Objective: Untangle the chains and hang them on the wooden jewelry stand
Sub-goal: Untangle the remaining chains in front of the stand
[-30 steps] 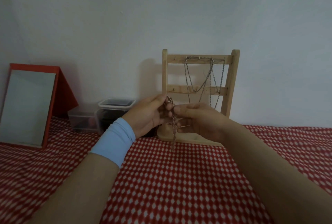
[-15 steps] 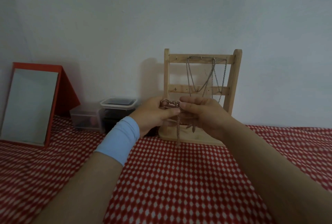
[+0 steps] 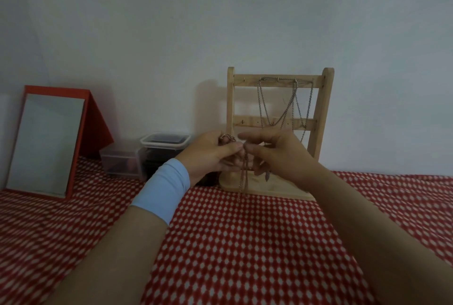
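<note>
Chain: a copper-coloured chain (image 3: 243, 177) is held up in front of the base of the stand. A bunched loop is laid over the left fingers, and the strands hang straight down toward 6 o'clock.
Left hand: the left hand (image 3: 210, 155) is curled, with the chain pinched under the thumb at its 3 o'clock side.
Right hand: the right hand (image 3: 277, 153) is curled, with the chain pinched between thumb and forefinger. The tips of the two hands are touching.
Stand: the wooden stand (image 3: 230, 121) is set upright on the cloth at 12 o'clock from the hands, against the wall.
Hung chains: silver hung chains (image 3: 284, 101) are draped from the top bar, at its 3 o'clock end.
Wristband: a light blue wristband (image 3: 163, 189) is worn on the left wrist.
Cloth: a red and white patterned cloth (image 3: 245, 243) is spread beneath everything.
Boxes: clear plastic boxes (image 3: 120, 162) are placed at 9 o'clock from the stand.
Mirror: a red-framed mirror (image 3: 46, 143) is propped at 9 o'clock from the boxes.
</note>
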`<state>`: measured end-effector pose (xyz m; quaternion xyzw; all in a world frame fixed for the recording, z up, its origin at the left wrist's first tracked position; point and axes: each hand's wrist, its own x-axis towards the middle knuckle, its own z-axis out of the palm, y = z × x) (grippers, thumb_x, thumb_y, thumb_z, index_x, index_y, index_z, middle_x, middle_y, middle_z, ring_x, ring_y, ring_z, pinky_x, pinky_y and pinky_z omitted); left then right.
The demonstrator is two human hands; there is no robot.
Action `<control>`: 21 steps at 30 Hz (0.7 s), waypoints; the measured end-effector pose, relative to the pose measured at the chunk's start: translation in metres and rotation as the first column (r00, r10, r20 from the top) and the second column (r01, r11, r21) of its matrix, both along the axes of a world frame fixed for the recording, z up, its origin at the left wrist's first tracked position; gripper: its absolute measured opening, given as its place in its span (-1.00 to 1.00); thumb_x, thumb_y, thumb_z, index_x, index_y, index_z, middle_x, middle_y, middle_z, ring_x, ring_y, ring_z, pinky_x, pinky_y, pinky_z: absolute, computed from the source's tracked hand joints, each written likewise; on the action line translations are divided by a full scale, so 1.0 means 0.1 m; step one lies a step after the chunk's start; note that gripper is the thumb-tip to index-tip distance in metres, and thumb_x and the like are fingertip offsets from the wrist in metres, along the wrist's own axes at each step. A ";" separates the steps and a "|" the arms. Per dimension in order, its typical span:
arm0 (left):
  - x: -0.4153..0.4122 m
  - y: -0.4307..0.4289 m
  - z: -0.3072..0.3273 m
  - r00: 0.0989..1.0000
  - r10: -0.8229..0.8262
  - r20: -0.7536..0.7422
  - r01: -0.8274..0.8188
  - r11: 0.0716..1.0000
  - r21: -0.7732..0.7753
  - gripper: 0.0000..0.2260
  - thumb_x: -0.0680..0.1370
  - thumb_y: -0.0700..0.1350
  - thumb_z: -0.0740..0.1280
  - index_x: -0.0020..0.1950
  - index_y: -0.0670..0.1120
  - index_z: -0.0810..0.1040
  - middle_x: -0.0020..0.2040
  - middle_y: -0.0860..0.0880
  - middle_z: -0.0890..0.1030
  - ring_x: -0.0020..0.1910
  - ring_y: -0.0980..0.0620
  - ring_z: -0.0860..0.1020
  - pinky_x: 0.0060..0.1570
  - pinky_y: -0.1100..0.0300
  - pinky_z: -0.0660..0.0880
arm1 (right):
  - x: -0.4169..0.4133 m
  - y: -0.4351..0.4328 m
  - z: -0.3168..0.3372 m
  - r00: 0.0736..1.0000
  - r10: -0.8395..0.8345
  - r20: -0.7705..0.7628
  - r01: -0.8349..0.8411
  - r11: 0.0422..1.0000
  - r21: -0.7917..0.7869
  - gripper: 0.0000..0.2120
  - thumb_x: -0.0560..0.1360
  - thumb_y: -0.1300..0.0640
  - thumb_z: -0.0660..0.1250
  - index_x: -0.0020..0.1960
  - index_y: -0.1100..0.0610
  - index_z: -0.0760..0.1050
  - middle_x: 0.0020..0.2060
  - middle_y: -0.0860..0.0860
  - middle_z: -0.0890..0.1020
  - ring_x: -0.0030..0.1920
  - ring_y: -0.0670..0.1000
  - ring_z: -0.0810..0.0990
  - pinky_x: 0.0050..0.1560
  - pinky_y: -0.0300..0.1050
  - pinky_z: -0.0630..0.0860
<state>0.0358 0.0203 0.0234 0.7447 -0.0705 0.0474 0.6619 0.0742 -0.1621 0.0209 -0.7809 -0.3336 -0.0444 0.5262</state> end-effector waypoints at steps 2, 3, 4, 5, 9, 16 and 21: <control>-0.02 0.01 0.00 1.000 -0.022 0.006 0.022 1.000 -0.016 -0.91 0.61 -0.23 0.29 -0.10 -0.16 0.51 -0.25 -0.06 0.64 -0.27 0.06 0.65 -0.14 0.10 0.64 | 0.00 0.00 0.01 1.000 0.003 0.019 -0.001 0.997 -0.078 -0.81 0.57 0.18 0.43 0.15 0.01 0.71 -0.10 0.02 0.75 -0.29 0.06 0.67 -0.14 0.15 0.71; -0.02 0.01 0.00 1.000 -0.028 0.008 0.028 0.999 -0.022 -0.90 0.61 -0.23 0.28 -0.10 -0.16 0.50 -0.25 -0.07 0.63 -0.27 0.05 0.64 -0.14 0.11 0.63 | -0.01 -0.01 0.02 1.000 -0.004 0.022 0.006 0.996 -0.094 -0.84 0.55 0.16 0.46 0.10 0.01 0.72 -0.14 0.03 0.76 -0.30 0.08 0.66 -0.13 0.18 0.70; -0.03 0.01 0.00 0.999 -0.039 0.006 0.039 0.999 -0.036 -0.90 0.62 -0.23 0.27 -0.10 -0.17 0.50 -0.25 -0.07 0.62 -0.27 0.04 0.63 -0.14 0.11 0.63 | -0.01 -0.01 0.02 1.000 -0.014 0.026 0.017 0.995 -0.100 -0.87 0.53 0.14 0.48 0.05 0.01 0.74 -0.16 0.05 0.75 -0.30 0.11 0.66 -0.13 0.23 0.69; -0.04 0.01 0.00 0.998 -0.057 -0.002 0.057 0.997 -0.060 -0.89 0.62 -0.23 0.26 -0.10 -0.18 0.48 -0.26 -0.08 0.60 -0.28 0.04 0.62 -0.15 0.11 0.63 | -0.01 -0.01 0.02 0.999 -0.024 0.033 0.028 0.994 -0.103 -0.91 0.52 0.12 0.49 0.00 0.01 0.74 -0.19 0.08 0.75 -0.30 0.16 0.66 -0.16 0.29 0.67; -0.04 -0.01 0.03 0.994 -0.100 -0.050 0.092 0.986 -0.139 -0.85 0.64 -0.24 0.22 -0.14 -0.17 0.43 -0.37 -0.05 0.49 -0.40 0.05 0.51 -0.21 0.06 0.63 | -0.01 -0.02 0.03 0.996 -0.046 0.070 0.054 0.990 -0.130 -0.94 0.50 0.08 0.50 -0.13 0.05 0.70 -0.29 0.12 0.71 -0.27 0.25 0.66 -0.26 0.32 0.65; -0.04 0.12 0.07 0.992 0.039 -0.122 -0.066 0.972 -0.227 -0.82 0.59 -0.28 0.13 -0.17 -0.09 0.37 -0.46 0.01 0.30 -0.49 0.09 0.28 -0.30 0.03 0.63 | 0.03 -0.04 0.01 0.990 -0.070 0.124 0.100 0.962 -0.255 -0.92 0.58 0.06 0.42 -0.09 0.02 0.63 -0.30 0.06 0.68 -0.32 0.07 0.67 -0.20 0.21 0.68; 0.00 0.20 0.06 0.951 0.306 -0.039 -0.288 0.926 0.246 -0.84 0.58 -0.24 0.14 0.00 -0.01 0.43 -0.37 -0.01 0.41 -0.50 0.09 0.32 -0.41 0.15 0.51 | -0.02 -0.02 0.01 0.992 0.084 -0.090 -0.103 0.969 -0.223 -0.79 0.71 0.06 0.18 -0.03 0.11 0.50 -0.22 0.04 0.60 -0.24 -0.03 0.62 -0.11 0.05 0.70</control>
